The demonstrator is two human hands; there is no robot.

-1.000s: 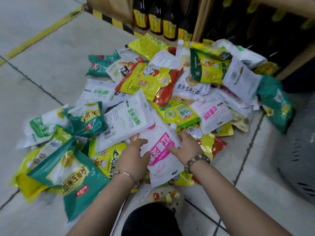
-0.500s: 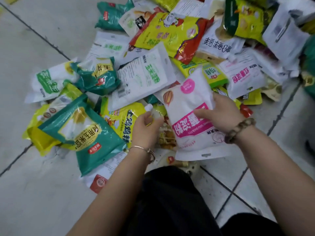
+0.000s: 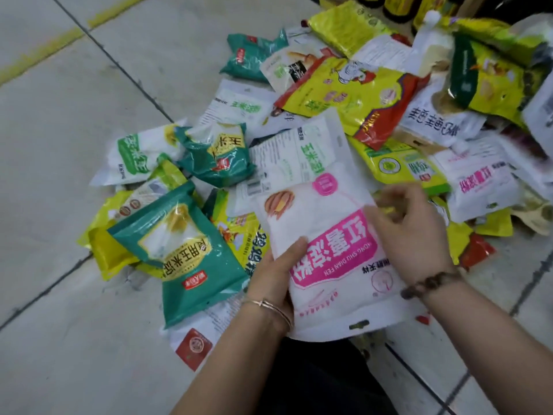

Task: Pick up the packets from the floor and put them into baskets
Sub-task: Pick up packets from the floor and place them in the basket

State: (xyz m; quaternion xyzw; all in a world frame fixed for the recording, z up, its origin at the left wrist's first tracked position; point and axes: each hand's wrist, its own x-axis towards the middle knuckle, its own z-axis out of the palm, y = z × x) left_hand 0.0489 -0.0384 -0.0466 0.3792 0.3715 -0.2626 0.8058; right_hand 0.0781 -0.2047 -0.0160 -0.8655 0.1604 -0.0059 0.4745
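Observation:
A white packet with a pink label (image 3: 326,253) is lifted above the pile, close to me. My left hand (image 3: 276,274) grips its left edge, thumb on the front face. My right hand (image 3: 410,232) is at the packet's right edge, blurred, fingers loosely curled over it. Around it lie several packets on the tiled floor: a green packet (image 3: 182,256) at the left, a white and green one (image 3: 296,157) just behind, and a yellow and red one (image 3: 350,100) further back. No basket is in view.
A second white and pink packet (image 3: 481,181) lies to the right. Dark bottles (image 3: 398,4) stand at the top edge behind the pile. Bare grey floor tiles (image 3: 74,130) with a yellow line stretch to the left. My dark-clothed knee (image 3: 314,381) is below the packet.
The white and pink packet has come up off the pile toward me. My left hand moved from beside it to grip its left edge. My right hand slid to its right edge.

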